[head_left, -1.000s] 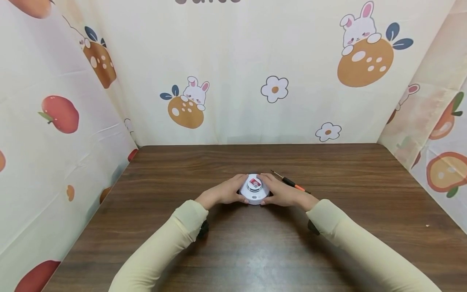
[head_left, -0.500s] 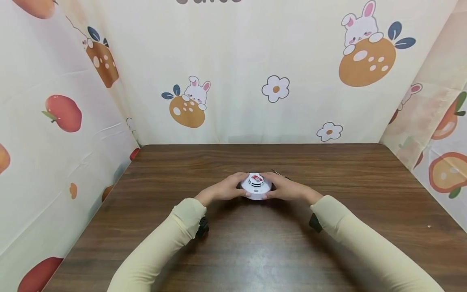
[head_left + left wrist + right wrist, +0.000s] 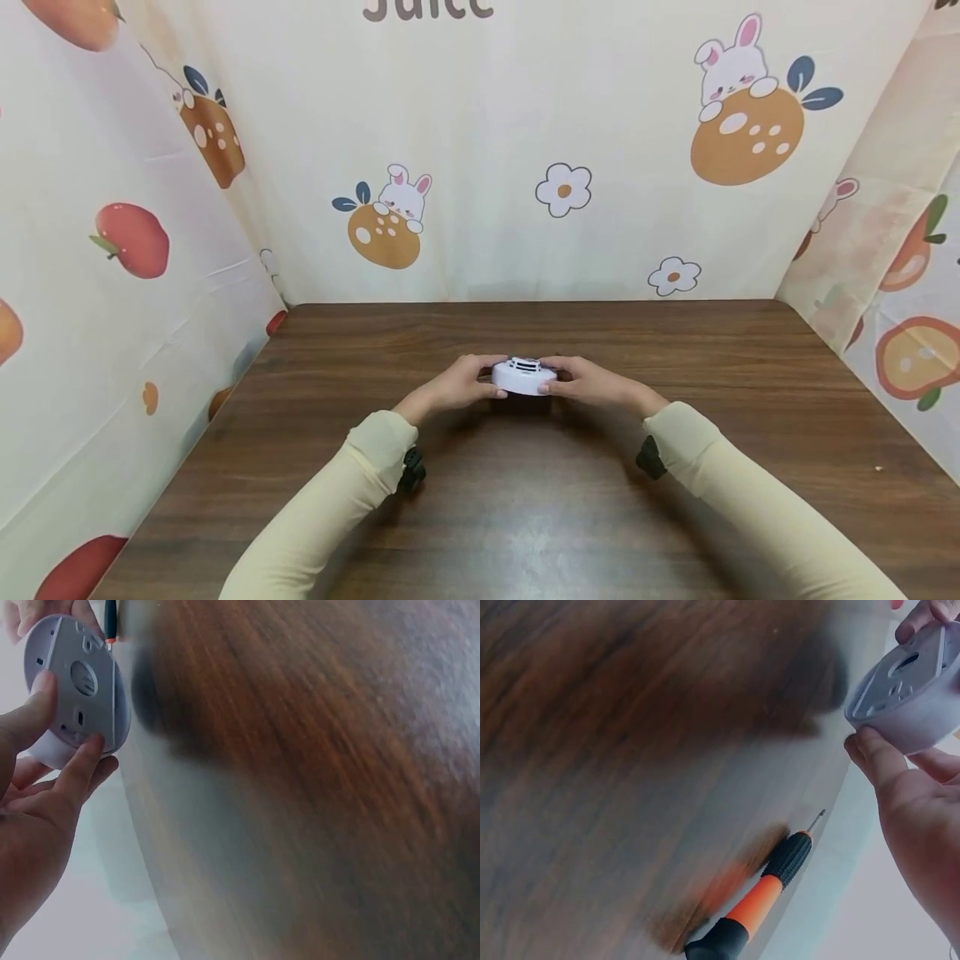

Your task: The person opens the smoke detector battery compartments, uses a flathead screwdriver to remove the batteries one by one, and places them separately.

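Observation:
Both hands hold a white round smoke detector [image 3: 523, 379], one at each side, above the far middle of the table. Its slotted dome faces up and away in the head view. The left wrist view shows its flat back plate [image 3: 67, 701] with a round central hole and small slots. My left hand [image 3: 459, 383] grips the left edge, thumb toward me and fingers behind. On the right edge, my right hand [image 3: 594, 387] pinches in the same manner. An orange and black screwdriver [image 3: 754, 907] lies on the table by the right hand, hidden in the head view.
The brown wood-grain table [image 3: 517, 500] reaches back to a printed curtain [image 3: 480, 167], with more curtain along both sides. A tiny pale speck [image 3: 878, 468] lies on the table at the right. Dark wrist cameras [image 3: 412, 468] sit under the cuffs.
The smoke detector has risen off the table and tilted, so its front side wall now faces me. Both hands moved up with it, and the right hand now covers the screwdriver in the head view.

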{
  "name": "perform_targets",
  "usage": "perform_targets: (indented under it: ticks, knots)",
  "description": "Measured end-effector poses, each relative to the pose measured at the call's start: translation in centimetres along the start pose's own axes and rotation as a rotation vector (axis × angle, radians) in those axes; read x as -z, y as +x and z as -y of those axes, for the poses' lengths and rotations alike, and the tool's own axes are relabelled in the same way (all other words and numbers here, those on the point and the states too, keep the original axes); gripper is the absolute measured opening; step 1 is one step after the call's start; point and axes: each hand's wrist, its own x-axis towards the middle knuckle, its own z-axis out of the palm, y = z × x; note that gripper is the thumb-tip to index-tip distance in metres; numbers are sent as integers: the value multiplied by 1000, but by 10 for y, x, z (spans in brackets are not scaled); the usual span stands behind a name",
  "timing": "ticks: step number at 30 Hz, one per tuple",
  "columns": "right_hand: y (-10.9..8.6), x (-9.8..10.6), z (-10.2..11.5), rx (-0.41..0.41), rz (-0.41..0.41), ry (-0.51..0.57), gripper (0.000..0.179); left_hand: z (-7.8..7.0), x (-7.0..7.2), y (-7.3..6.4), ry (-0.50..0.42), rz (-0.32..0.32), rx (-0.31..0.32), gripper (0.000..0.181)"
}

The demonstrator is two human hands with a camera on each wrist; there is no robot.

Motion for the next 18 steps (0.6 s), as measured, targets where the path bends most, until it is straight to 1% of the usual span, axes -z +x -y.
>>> perform_targets:
  ticks: [2,4,9,12,16,18]
  knots:
    - [-2,1,1,-19,-14,31,60,-1,1,-1,-11,-7,-4,53]
    - [-3,2,1,-12,-23,68,60,-2,3,-2,-23,-14,2,51]
    - [-3,3,1,66,-51,121,51,0,4,-5,-57,-34,20,41]
    - [-4,3,2,85,-97,116,44,1,4,-6,-141,-20,34,33]
    - [-6,4,4,62,-154,105,41,1,3,-7,-278,15,46,28]
    - [-7,4,5,49,-165,110,41,1,3,-8,-316,26,50,28]
